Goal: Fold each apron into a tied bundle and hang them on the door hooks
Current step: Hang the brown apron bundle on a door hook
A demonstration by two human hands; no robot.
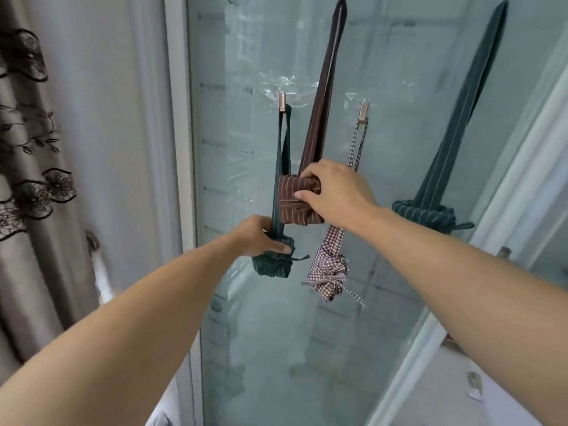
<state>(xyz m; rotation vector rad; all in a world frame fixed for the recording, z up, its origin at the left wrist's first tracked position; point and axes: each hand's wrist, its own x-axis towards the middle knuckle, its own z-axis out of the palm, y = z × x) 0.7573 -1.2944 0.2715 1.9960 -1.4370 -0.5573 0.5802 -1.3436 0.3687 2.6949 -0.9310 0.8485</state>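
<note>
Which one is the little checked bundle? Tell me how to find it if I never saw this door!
Look at the glass door and find the two small metal hooks on it. From the right-hand hook, follow the thin strap down to the checked bundle, below the right hand. It alone has tiny brown-and-white squares; the brown bundle and the green bundle beside it are striped.

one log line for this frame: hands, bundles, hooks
left hand: grips small green bundle | right hand: grips brown bundle | checked bundle: hung on hook
</note>
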